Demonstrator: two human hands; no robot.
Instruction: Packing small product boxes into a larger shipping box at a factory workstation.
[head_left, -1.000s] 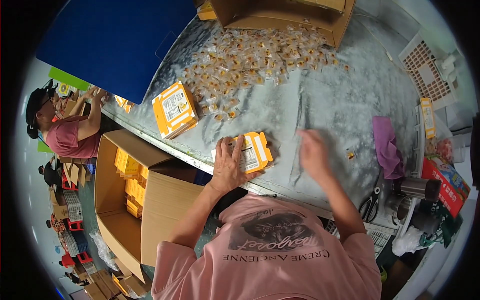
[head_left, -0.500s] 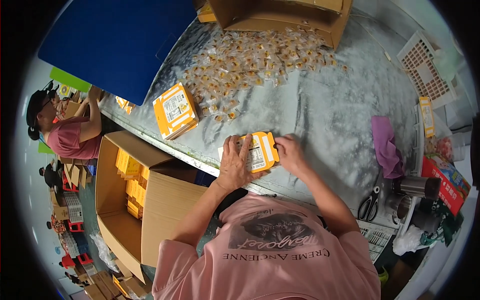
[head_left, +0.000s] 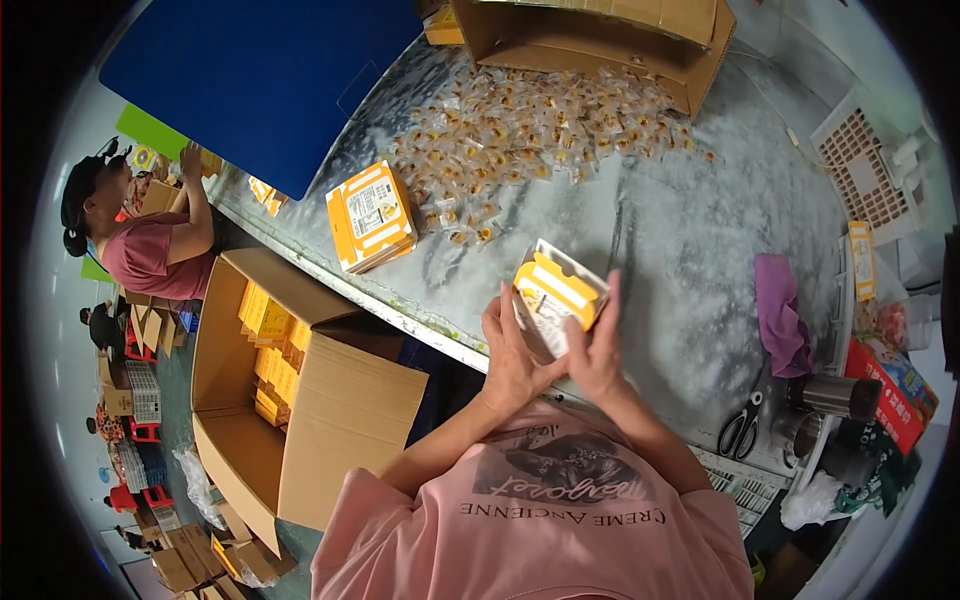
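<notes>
Between my two hands is a small yellow-and-white carton (head_left: 556, 298), tilted up off the table with its far end and flaps standing open. My left hand (head_left: 515, 350) grips its left side, fingers along the edge. My right hand (head_left: 597, 350) holds the right side, its thumb on the printed face and fingers behind. Farther left on the table lies a stack of flat yellow-and-white cartons (head_left: 372, 218). Beyond it spreads a heap of small clear-wrapped pieces (head_left: 540, 125) with orange-brown contents.
A large cardboard box (head_left: 335, 420) with yellow cartons inside stands left of the table edge. Another cardboard box (head_left: 600, 60) lies at the far side. Scissors (head_left: 740, 425), a purple cloth (head_left: 780, 315) and a white basket (head_left: 865, 170) are right. A person (head_left: 150, 240) works at left.
The carton was flat on the table; now it is lifted, turned and opened out into a box shape. My right hand moved from its end flap to its right side.
</notes>
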